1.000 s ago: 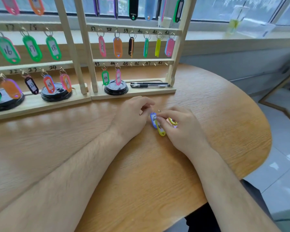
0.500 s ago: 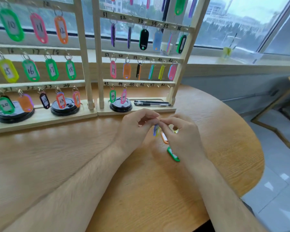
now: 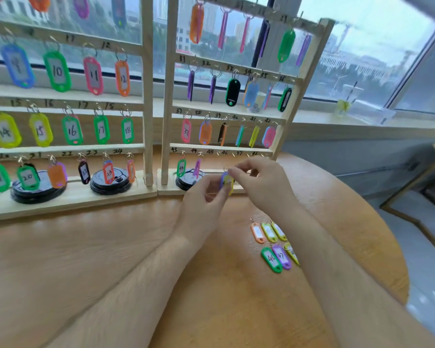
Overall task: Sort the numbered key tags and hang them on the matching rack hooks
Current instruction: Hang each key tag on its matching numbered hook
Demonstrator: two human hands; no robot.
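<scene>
pale wood rack, light wood-grain counter, yellow-and-purple tag, green tag, purple tag, orange tag, black lids

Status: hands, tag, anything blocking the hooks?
Left hand pinches held tag, right hand pinches its ring. Tag airborne before bottom row of right rack, not hung. Hooks 45 to 48 bare, nothing blocking.

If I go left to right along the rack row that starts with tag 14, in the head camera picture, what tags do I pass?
yellow tag 14 → yellow tag 15 → green tag 16 → green tag 17 → green tag 18
</scene>
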